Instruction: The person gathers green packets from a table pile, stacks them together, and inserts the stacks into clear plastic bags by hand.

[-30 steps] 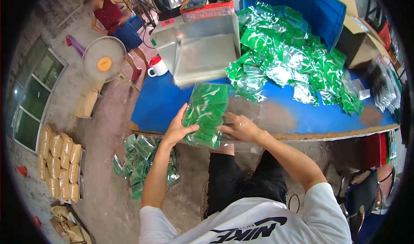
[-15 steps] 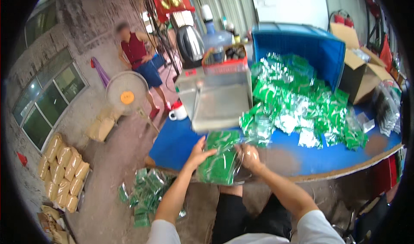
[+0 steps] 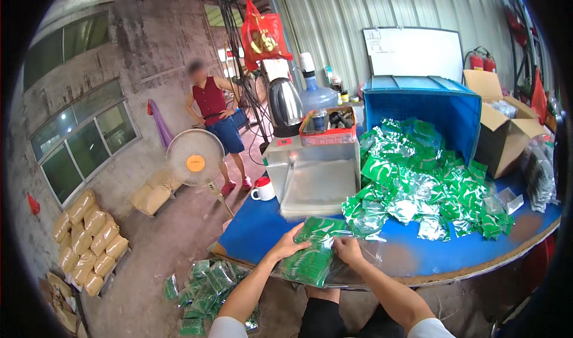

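Note:
In front of me at the table's near edge is a clear plastic bag packed with green sachets. My left hand is closed round the bag's left side, with the thumb over its face. My right hand pinches the bag's loose clear film at its right edge. Beyond the hands, a large heap of green and silver sachets spills out of a blue bin lying on its side. A stack of flat clear plastic bags lies just past my left hand.
The blue table carries a white-and-red mug, an electric kettle and an open cardboard box. Filled green packs lie on the floor at left. A fan and a person stand farther off.
The whole view has shifted, so the table and hands sit lower in it. Both hands stay on the bag; my right fingers have moved slightly along its right edge.

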Available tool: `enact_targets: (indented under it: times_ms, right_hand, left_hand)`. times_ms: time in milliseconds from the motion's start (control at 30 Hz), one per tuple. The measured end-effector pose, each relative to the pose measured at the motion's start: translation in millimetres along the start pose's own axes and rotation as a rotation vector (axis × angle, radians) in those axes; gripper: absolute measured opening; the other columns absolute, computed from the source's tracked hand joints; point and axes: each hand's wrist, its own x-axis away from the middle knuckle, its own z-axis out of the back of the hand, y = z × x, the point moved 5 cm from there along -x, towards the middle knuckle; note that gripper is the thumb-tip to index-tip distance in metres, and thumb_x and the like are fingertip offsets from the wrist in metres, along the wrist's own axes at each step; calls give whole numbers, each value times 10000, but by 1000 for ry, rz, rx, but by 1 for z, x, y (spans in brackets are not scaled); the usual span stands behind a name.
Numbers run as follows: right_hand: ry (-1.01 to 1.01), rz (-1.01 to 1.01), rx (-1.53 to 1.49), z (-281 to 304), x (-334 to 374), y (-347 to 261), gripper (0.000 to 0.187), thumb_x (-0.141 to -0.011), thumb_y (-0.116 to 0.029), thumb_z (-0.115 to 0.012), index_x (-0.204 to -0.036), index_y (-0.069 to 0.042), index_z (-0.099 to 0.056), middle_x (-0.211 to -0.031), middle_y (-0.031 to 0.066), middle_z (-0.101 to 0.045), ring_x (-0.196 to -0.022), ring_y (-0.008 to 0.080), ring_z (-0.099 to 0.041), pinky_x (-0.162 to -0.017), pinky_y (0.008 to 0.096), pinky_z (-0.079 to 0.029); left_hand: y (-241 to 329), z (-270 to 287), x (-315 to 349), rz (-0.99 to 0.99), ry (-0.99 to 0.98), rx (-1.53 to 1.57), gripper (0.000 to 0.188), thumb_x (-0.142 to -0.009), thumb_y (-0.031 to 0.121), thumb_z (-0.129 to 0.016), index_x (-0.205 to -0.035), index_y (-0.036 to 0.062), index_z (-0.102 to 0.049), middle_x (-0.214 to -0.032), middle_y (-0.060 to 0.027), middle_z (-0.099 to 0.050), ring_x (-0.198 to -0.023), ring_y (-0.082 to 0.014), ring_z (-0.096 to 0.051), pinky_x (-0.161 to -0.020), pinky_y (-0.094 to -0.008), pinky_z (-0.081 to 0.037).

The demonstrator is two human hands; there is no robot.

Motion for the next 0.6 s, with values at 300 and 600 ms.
enact_targets:
  times_ms: [300, 600]
  right_hand:
    - [-165, 708, 698, 35, 69, -48, 377, -949, -274, -615, -1264, -76, -556, -1093, 164, -643, -985, 358, -640, -884, 456, -520]
    - [-275, 394, 570, 101, 121, -64, 208, -941, -138, -582, -1105, -55, -681, -826, 120, -662, -799, 318, -665, -767, 415, -538]
  left_hand:
    - [-4, 9, -16, 17, -83, -122, 910, -789, 323, -850, -1504, 19, -377, -1425, -190, -534, -1300, -237, -519, -1081, -341, -413]
    - [39, -61, 21, -99, 118, -830, 670, -968, 507, -514, -1486, 93, -422, -1568, -242, -307, -1457, -449, -248, -1159, -631, -185]
